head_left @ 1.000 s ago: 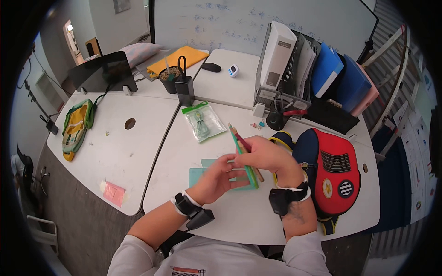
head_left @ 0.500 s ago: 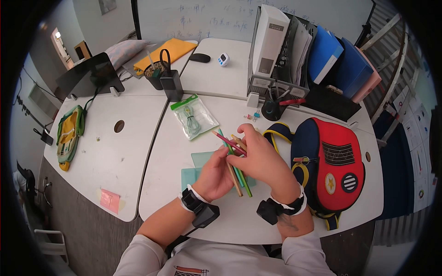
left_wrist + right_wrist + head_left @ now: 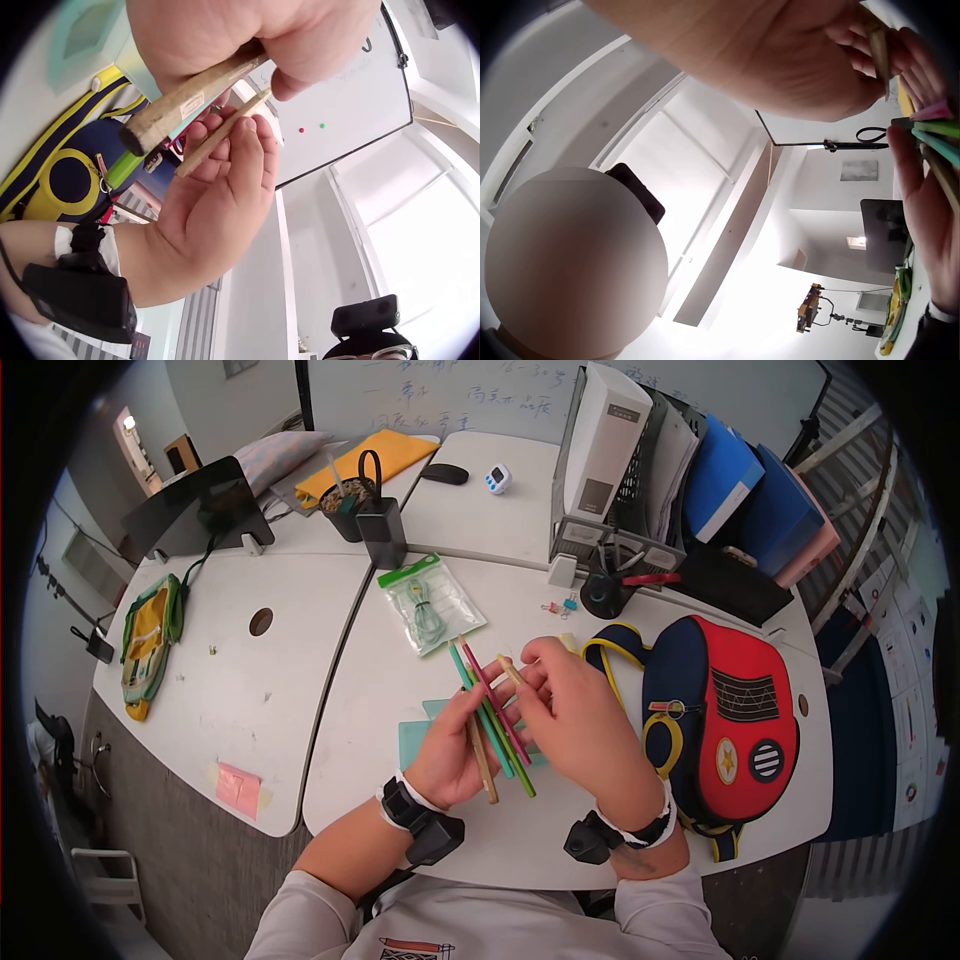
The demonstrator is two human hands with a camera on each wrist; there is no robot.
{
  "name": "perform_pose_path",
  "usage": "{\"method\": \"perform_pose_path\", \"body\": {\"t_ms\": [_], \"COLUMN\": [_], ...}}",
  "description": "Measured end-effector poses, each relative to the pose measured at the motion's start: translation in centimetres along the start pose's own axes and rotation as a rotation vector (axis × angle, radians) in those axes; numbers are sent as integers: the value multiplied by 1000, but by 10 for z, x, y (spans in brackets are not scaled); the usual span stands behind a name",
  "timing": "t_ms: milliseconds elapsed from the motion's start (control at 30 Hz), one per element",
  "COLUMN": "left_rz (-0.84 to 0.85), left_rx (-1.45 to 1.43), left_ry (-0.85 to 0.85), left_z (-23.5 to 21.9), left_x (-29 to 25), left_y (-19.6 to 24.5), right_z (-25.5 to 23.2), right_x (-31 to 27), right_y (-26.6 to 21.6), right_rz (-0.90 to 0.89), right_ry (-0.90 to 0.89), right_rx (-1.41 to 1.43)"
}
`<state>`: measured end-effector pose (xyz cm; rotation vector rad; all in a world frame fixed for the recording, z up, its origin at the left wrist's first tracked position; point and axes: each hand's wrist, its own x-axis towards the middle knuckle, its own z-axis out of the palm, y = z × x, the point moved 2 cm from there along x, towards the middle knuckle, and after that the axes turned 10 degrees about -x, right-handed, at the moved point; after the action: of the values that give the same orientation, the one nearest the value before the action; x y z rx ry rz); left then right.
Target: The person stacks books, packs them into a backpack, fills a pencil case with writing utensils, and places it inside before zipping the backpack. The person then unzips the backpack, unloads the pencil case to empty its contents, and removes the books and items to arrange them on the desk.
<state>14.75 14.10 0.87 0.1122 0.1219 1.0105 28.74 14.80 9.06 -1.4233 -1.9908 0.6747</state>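
Over the table (image 3: 375,670), the left hand (image 3: 447,761) grips four pencils (image 3: 483,762) and the right hand (image 3: 590,732) pinches one (image 3: 511,670).

There are five pencils (image 3: 483,762) — two blue folders (image 3: 722,480), one backpack (image 3: 740,710) — plus one mouse (image 3: 445,474) and one timer (image 3: 498,479).

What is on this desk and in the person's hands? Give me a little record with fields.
left hand: holds brown pencil, green pencil, teal pencil and magenta pencil
right hand: pinches light wooden pencil
beyond the hands: clear packet with coiled cable
beside the right hand: red and navy backpack
far left: green and yellow bag
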Motion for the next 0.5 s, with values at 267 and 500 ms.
{"method": "perform_pose_path", "body": {"t_ms": [267, 500], "left_rz": [-30, 99], "left_rx": [-273, 64], "left_ry": [-80, 65], "left_z": [6, 11], "left_x": [-5, -6], "left_y": [-3, 4], "right_z": [6, -13], "right_x": [-12, -11], "right_y": [-21, -20], "right_rz": [-134, -72], "right_ry": [-56, -8], "right_rx": [-30, -120]}}
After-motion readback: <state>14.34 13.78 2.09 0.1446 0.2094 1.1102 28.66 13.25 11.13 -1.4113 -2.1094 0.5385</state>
